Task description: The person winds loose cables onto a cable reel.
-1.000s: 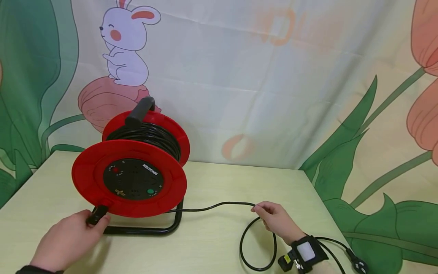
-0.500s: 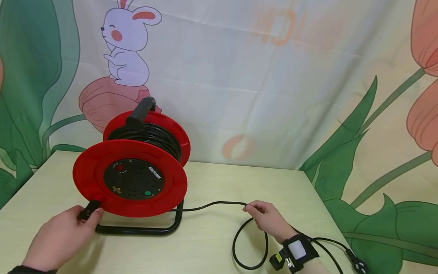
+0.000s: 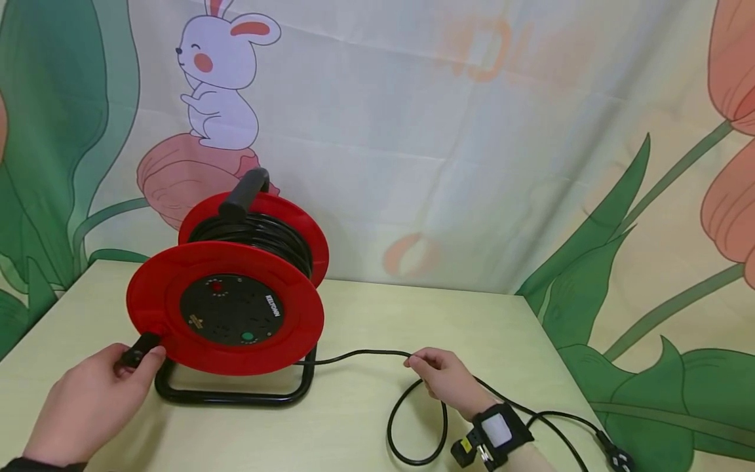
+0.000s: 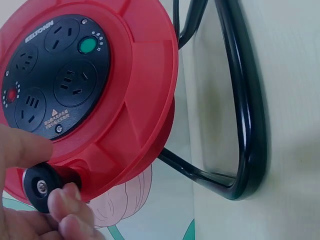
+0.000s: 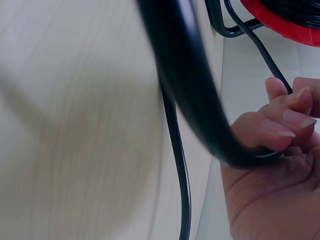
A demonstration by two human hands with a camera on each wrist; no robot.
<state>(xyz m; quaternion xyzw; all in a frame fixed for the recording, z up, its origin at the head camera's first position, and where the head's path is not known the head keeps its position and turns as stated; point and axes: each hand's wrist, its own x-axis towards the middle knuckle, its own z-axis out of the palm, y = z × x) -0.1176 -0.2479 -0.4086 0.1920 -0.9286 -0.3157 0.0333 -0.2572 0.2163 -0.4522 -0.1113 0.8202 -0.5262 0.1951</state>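
Observation:
A red cable reel (image 3: 159, 282) with black cord wound on its drum stands on a black tube frame (image 3: 236, 397) at the left of the table. My left hand (image 3: 88, 400) grips the black crank knob (image 3: 140, 349) on the reel's front disc; the left wrist view shows thumb and fingers around the knob (image 4: 41, 187). From the reel's underside the black cable (image 3: 360, 353) runs right to my right hand (image 3: 451, 380), which pinches it. Below that hand the cable hangs in a loop. In the right wrist view, curled fingers (image 5: 270, 130) hold the cable.
A black plug (image 3: 619, 457) at the cable's end lies by the table's right edge. The reel's carrying handle (image 3: 244, 193) sticks up at the top. Behind the pale table (image 3: 366, 419) hangs a printed curtain (image 3: 413, 131) with a rabbit and tulips.
My left hand has moved left and slightly up with the knob, turning the front disc clockwise. The right hand has shifted left toward the reel, bringing the cable loop along.

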